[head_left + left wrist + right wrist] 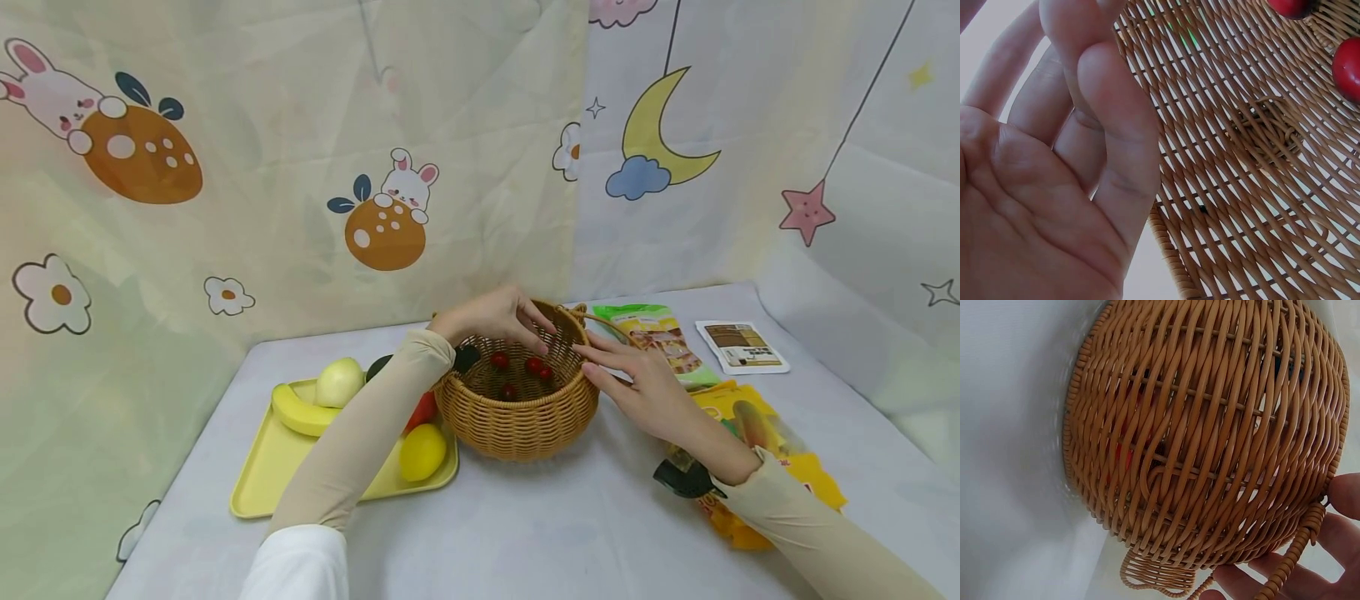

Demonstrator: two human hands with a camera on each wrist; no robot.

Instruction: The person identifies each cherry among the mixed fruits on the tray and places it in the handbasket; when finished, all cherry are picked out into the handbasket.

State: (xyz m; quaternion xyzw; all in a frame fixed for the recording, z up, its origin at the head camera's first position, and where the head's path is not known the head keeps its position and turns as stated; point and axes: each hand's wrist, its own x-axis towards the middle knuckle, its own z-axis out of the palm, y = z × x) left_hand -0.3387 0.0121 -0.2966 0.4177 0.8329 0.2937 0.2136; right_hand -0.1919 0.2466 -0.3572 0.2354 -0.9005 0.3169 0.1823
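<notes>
A round woven wicker basket (517, 429) stands mid-table with several small red cherries (499, 360) lying inside. My left hand (498, 317) is over its opening, fingers loosely bent and nothing between them. Close up, the left thumb and fingertips lie near one another beside the woven wall (1210, 125), with cherries (1349, 69) at the upper right. My right hand (637, 379) holds the basket's right rim, the index finger at the edge and the thumb lower on the outside. Beside these fingers runs the wicker handle (1291, 562).
Left of the basket, a yellow tray (258, 475) carries a banana (300, 412), a pale round fruit (340, 382), a lemon (422, 452) and a red item (422, 412) partly behind the basket. On the right lie yellow packages (757, 425), a green package (663, 337) and a white packet (742, 347).
</notes>
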